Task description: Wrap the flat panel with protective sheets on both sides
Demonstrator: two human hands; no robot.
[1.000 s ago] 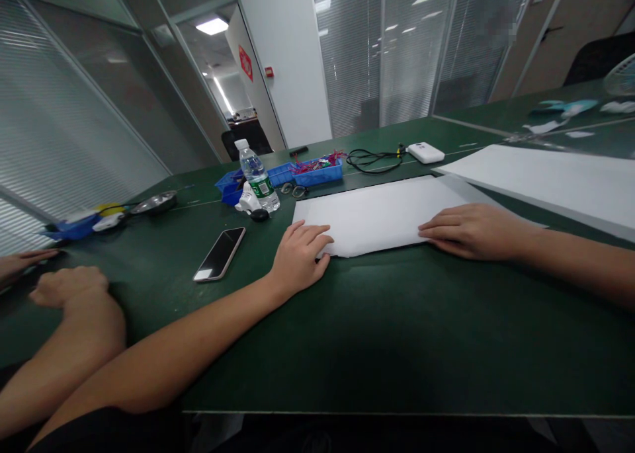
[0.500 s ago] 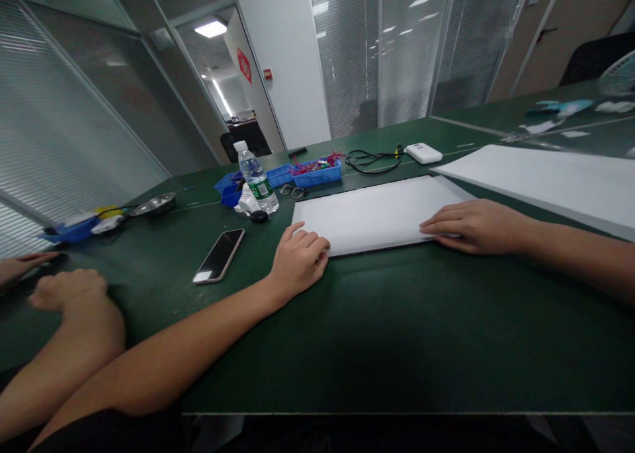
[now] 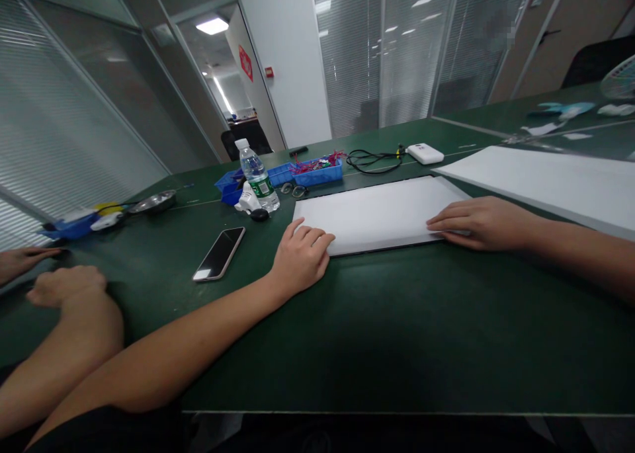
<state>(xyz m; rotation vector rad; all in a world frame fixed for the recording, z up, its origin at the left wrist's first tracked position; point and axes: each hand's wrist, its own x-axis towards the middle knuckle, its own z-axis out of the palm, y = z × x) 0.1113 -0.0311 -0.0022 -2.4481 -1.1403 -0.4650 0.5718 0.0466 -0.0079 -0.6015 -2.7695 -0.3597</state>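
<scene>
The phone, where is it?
The phone lies flat on the green table, left of the left hand, just in front of the water bottle.

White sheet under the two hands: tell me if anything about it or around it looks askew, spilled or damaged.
Nothing stands out. The white sheet lies flat on the green table, with the left hand on its near left corner and the right hand on its near right edge. The water bottle stands upright and capped; the phone lies flat.

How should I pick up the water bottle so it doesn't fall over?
Probably grip the water bottle around its middle, at the green label, coming from the near side. It stands upright, and the blue trays crowd it from behind, while the table in front lies open.
</scene>
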